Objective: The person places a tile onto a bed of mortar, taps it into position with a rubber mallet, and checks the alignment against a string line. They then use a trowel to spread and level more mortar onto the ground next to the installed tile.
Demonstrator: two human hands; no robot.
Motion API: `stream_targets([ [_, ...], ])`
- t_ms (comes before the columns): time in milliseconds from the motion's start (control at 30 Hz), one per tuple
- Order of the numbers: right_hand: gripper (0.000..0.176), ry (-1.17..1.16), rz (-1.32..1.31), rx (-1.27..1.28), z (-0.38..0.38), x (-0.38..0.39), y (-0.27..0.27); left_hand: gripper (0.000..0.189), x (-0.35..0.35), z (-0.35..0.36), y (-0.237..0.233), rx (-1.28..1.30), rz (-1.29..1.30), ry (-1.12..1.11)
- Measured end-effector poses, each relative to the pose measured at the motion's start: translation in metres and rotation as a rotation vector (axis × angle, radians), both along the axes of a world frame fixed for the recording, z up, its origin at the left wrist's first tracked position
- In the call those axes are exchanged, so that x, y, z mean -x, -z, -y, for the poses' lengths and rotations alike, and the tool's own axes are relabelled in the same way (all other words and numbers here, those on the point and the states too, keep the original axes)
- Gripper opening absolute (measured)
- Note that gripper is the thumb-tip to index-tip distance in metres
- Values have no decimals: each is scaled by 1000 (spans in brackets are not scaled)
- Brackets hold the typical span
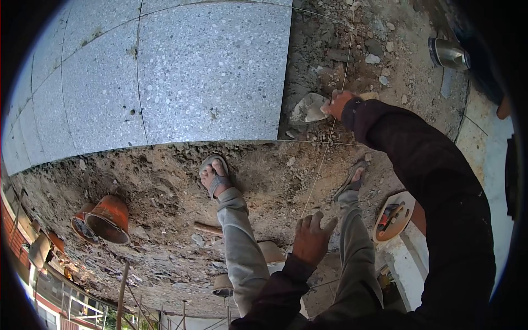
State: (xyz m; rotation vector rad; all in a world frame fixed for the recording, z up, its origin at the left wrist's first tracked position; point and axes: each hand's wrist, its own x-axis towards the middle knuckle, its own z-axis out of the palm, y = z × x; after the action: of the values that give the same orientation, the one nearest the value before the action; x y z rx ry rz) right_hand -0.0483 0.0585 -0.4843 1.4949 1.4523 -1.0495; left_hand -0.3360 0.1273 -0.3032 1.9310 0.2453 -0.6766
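Observation:
My right hand (336,104) is closed on the handle end of a trowel (309,108), whose pale, mortar-smeared blade lies low over the rough soil beside the speckled grey tiles (214,66). A thin string line (318,175) runs past that hand over the dirt. My left hand (312,237) hangs above the ground between my legs, fingers apart and holding nothing.
Orange buckets (113,217) stand at the left. A tray with tools (391,218) lies right of my sandalled feet. A metal container (450,54) is at the upper right, and a wooden handle (208,228) lies near my leg.

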Motion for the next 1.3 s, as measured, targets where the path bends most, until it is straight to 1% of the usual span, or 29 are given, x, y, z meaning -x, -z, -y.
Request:
stream_targets([
  [33, 30, -38, 47, 45, -11, -17, -21, 31, -1, 0, 0, -5, 10, 3],
  [133, 23, 202, 132, -8, -25, -32, -62, 32, -1, 6, -3, 35, 58, -20],
  [167, 25, 168, 207, -193, 6, -33, -44, 32, -2, 6, -4, 39, 43, -16],
  [233, 25, 182, 79, -230, 33, -25, -34, 33, -2, 6, -5, 43, 15, -2],
  [267, 26, 188, 15, -249, 33, -25, -39, 33, -3, 6, -5, 43, 23, -4],
  [367, 32, 155, -25, -6, 28, -21, -34, 33, -2, 7, -1, 33, 34, 10],
  [467, 41, 105, 109, -33, 28, -57, -11, 32, -1, 5, 1, 23, 6, 54],
  [533, 44, 238, 250, 50, 28, -83, -1, 31, -3, 6, -1, 43, -15, 102],
  [600, 42, 229, 421, -151, 38, -103, 5, 31, 2, 14, 0, 61, 7, 93],
  [700, 41, 559, 427, -60, 12, -124, 9, 30, 5, 25, -4, 83, 34, 98],
  [767, 46, 856, 402, -312, 21, -101, 32, 30, 4, 29, -5, 97, 48, 113],
  [833, 49, 924, 157, -105, 6, -69, 29, 31, 1, 30, -1, 92, 41, 118],
  [900, 52, 1505, -87, -20, -16, -52, -35, 31, -6, 24, -2, 89, 4, 120],
  [967, 49, 1708, -67, -233, 17, -59, -8, 31, -10, 19, -4, 90, -11, 118],
  [1000, 47, 1804, -63, -340, 13, -59, -9, 31, -11, 17, -4, 88, -8, 117],
  [1033, 47, 2038, -47, -373, 11, -67, -8, 31, -11, 16, -5, 89, -8, 120],
  [1100, 49, 2335, -350, -412, 17, -82, 37, 31, -9, 17, -8, 118, 9, 124],
  [1167, 51, 2202, -291, -316, 1, -79, 54, 30, -9, 19, -11, 139, 32, 110],
  [1233, 51, 1657, 14, -237, -35, -53, 54, 31, -15, 19, -12, 127, 58, 139],
  [1267, 50, 1397, 100, -275, -38, -31, 54, 31, -17, 18, -15, 114, 73, 152],
  [1300, 47, 1382, 120, -273, -32, -15, 47, 31, -17, 18, -15, 119, 60, 152],
])
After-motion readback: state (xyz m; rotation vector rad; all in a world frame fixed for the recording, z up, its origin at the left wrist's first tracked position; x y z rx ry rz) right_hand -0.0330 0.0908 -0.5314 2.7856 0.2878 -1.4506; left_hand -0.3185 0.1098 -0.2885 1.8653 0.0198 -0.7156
